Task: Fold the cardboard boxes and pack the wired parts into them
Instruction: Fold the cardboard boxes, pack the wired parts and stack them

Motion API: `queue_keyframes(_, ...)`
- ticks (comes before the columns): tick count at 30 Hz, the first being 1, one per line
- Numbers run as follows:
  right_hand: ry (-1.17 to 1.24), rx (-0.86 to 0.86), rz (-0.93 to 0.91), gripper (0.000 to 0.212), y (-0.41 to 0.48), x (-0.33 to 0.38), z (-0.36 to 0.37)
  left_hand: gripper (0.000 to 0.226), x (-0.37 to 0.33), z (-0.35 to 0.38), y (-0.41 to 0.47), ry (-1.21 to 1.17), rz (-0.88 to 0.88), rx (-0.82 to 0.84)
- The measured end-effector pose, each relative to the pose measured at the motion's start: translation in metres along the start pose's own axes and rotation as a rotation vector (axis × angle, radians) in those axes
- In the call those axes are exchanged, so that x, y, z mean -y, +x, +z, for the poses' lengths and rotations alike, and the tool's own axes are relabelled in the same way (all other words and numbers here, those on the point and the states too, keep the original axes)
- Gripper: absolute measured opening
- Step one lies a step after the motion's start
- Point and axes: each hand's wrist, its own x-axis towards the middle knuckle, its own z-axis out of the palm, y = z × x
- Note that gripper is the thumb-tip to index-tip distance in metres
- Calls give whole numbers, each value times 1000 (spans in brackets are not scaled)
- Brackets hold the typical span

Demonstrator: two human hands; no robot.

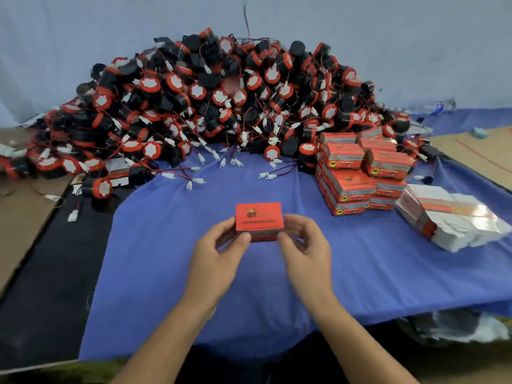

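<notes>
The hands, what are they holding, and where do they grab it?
A small red box. The left hand pinches its left end, and the right hand pinches its right end.

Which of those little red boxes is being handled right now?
The red box at front centre, gripped between the left hand and right hand above the blue cloth. The other red boxes sit stacked to the right, untouched.

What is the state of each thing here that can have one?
red box: folded up, held in both hands.
left hand: grips the box's left end.
right hand: grips the box's right end.
stacked boxes: closed.
flat boxes: unfolded, piled.
wired parts: loose, heaped.
</notes>
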Motion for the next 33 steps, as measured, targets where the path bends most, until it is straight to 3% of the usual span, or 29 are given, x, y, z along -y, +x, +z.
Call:
queue_keyframes(7, -98, -366, -30, 50, 67, 10, -82, 55, -41, 118, 47, 131, 161, 324)
queue_keyframes(13, -189, -395, 52, 59, 117, -2, -109, 64, -28, 181, 91, 136, 110, 383)
queue_keyframes(20, -342, -365, 60, 62, 126, -27, -99, 67, -5, 192, 111, 109, 81, 439)
queue_keyframes(21, -345, -358, 66, 65, 123, -28, -98, 66, -5, 190, 106, 82, 114, 405)
queue_keyframes(23, -331, -368, 80, 68, 114, -30, -96, 61, -7, 188, 91, 20, 178, 185)
queue_keyframes(25, -311, -404, 71, 63, 102, -30, -96, 45, -8, 191, 67, -53, 200, -45)
queue_keyframes(26, -309, -418, 68, 60, 95, -31, -98, 37, -8, 196, 54, -77, 197, -81)
queue_keyframes(33, -450, -436, 63, 53, 65, -34, -148, 17, -3, 245, 7, -119, -25, 200)
